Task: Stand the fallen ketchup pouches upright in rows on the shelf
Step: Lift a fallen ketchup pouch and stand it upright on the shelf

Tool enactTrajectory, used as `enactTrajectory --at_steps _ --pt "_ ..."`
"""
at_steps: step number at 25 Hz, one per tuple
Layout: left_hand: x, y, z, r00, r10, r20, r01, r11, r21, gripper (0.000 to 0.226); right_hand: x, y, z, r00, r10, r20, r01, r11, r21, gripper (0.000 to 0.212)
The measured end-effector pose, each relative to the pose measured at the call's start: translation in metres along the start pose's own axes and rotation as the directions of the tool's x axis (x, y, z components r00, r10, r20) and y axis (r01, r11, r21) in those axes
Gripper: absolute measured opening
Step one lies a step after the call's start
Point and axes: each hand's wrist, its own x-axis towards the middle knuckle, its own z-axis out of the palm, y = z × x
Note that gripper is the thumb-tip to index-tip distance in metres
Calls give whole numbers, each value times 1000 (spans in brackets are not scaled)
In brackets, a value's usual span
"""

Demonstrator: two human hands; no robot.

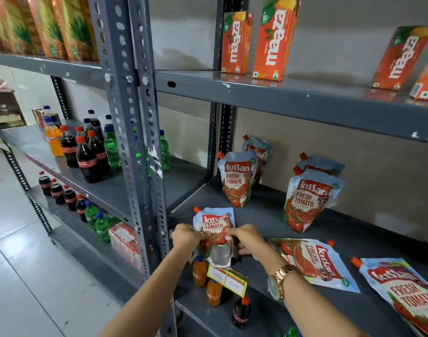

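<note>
Hands, left and right, clamp one pouch at the shelf front edge: you should square its base flat, then stand it ahead of the upright pouch.

Held pouch at shelf front-left; upright pouches behind; fallen pouches right.

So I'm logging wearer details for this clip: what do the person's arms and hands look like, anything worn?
Both forearms are bare, with no sleeves in view. The right wrist carries a rose-gold metal watch with a link band and a round pale dial. The left hand shows what may be a thin ring; the right hand shows none. No gloves.
</note>
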Motion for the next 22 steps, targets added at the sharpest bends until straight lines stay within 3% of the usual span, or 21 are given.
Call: enactTrajectory --at_steps 4,8,11,13,15,19,22 --pt "0 4 2 999 -18 35 23 991 -132 21 -6 -1 -7 1000 16 -20 -13 988 156 16" --pt "1 25 9 989 92 117 -58 963 -263 30 -14 -1 -17 979 -114 -168 152 960 235 26" --pt "-1 41 18 953 275 127 -234 934 -271 30 -20 1 -25 895 -292 -338 315 949 15 36" --pt "-3 42 27 927 344 150 -296 916 -272 37 -23 8 -29 847 -371 -381 348 928 -131 40" --pt "-5 37 36 922 353 159 -301 912 -278 37 -26 16 -31 849 -374 -373 331 927 -176 42" --pt "-13 31 46 935 352 38 -330 905 -269 32 -29 14 -43 873 -358 -332 315 933 -177 37" --pt "-37 31 48 893 420 -163 -448 867 -219 28 -39 21 -60 812 -350 -467 301 937 -179 46"
